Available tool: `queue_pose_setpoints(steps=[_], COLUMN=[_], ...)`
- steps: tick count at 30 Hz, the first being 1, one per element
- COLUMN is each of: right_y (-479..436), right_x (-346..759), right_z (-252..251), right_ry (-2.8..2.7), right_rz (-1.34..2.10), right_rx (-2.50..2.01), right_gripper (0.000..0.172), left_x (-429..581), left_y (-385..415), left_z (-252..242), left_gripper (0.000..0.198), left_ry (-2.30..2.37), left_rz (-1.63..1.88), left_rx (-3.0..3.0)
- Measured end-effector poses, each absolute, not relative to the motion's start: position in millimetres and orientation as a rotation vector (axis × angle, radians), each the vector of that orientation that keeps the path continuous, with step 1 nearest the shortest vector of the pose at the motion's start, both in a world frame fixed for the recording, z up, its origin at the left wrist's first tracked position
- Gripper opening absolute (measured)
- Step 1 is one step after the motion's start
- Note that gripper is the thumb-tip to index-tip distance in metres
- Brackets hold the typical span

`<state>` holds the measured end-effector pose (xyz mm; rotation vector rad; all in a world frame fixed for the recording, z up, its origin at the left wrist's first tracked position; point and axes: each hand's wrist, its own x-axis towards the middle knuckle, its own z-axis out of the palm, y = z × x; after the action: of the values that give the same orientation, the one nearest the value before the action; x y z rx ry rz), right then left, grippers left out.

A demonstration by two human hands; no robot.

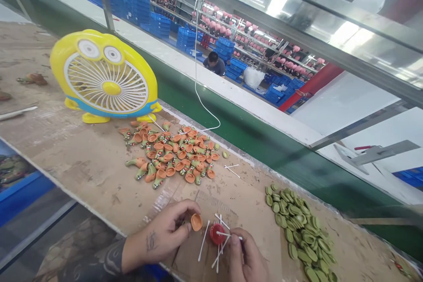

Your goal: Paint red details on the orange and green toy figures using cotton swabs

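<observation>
My left hand (165, 231) is closed on a small figurine, whose orange hollow cup (196, 222) faces up past the fingertips; the rest of it is hidden in the fingers. Between thumb and fingers my right hand (246, 255) pinches a cotton swab (226, 234). The swab's far tip reaches over a small red container (216, 240), and I cannot tell whether it touches what is inside. Several loose cotton swabs (204, 241) lie around this container. Beyond my left hand is a pile of orange and green figurines (172, 150).
A heap of green oval pieces (297, 224) lies to the right. At the back left stands a yellow fan (111, 88) with eyes. Behind the cardboard-covered table (82, 154) runs a green belt (231, 128). A white cord (197, 66) hangs down. Another person (216, 65) sits farther off.
</observation>
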<state>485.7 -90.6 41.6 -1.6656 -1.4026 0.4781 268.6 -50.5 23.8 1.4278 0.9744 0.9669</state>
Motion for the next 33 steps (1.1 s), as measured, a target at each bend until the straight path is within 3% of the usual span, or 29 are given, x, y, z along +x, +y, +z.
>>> queue_pose_setpoints(steps=[7, 14, 18, 22, 33], right_y=[-87.9, -94.1, -94.6, -92.9, -99.2], right_x=[483.8, 489.2, 489.9, 486.9, 459.0], right_z=[42.2, 55.7, 64.6, 67.1, 59.3], right_ry=[-1.549, -1.449, -1.466, -1.457, -1.149], right_rz=[0.56, 0.436, 0.405, 0.43, 0.737], right_rx=[-1.661, -1.665, -1.675, -1.711, -1.478], right_gripper=[0.04, 0.038, 0.043, 0.047, 0.038], left_x=[267.2, 272.6, 272.2, 269.1, 267.1], left_y=[-48.0, -44.8, -44.9, -44.2, -44.8], left_z=[17.0, 16.6, 21.5, 21.9, 35.4], left_gripper=[0.047, 0.046, 0.031, 0.035, 0.034], left_ry=[0.918, 0.923, 0.913, 0.94, 0.921], left_rz=[1.017, 0.99, 1.002, 0.998, 0.977], left_rx=[1.382, 1.194, 1.288, 1.425, 1.456])
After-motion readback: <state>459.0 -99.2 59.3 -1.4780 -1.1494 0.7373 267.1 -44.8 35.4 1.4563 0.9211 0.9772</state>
